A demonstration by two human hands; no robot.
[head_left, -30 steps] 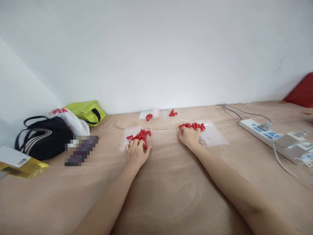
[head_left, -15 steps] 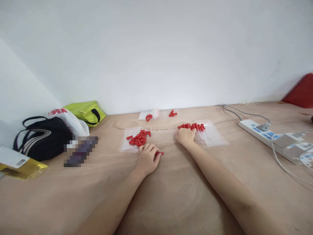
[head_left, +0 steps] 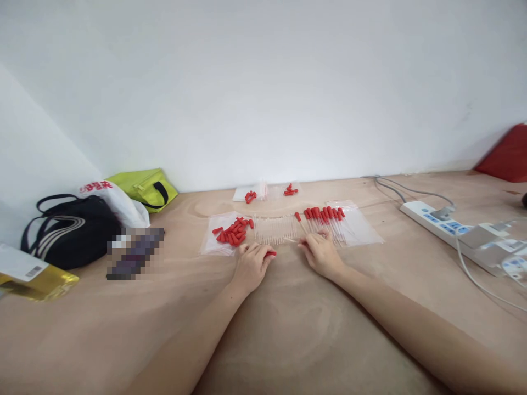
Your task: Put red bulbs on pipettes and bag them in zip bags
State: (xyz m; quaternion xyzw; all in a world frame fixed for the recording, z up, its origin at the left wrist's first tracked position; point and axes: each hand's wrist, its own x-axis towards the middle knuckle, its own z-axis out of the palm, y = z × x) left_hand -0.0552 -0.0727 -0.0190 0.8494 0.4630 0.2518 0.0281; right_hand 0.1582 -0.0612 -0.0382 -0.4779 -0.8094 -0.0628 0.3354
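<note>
My left hand (head_left: 252,266) is closed on a red rubber dropper bulb (head_left: 270,253) at its fingertips, near the front of a pile of red bulbs (head_left: 234,232) on a clear plastic bag (head_left: 209,241). In my right hand (head_left: 323,253) is a thin clear dropper tube (head_left: 290,240), pinched so that its end points left toward the other hand. Between and beyond the hands lies a row of bare clear tubes (head_left: 274,229). Just past the right hand, several droppers with red bulbs on their far ends (head_left: 323,214) lie side by side.
Small bags with red bulbs (head_left: 250,196) (head_left: 290,190) lie near the wall. At right stands a power strip (head_left: 436,222) with cables. A black bag (head_left: 78,230), a lime-green bag (head_left: 144,189) and a gold package (head_left: 45,280) are at left.
My right hand has drawn back toward me from the red-bulbed droppers and now holds a clear tube. My left hand stays nearly in place with its bulb.
</note>
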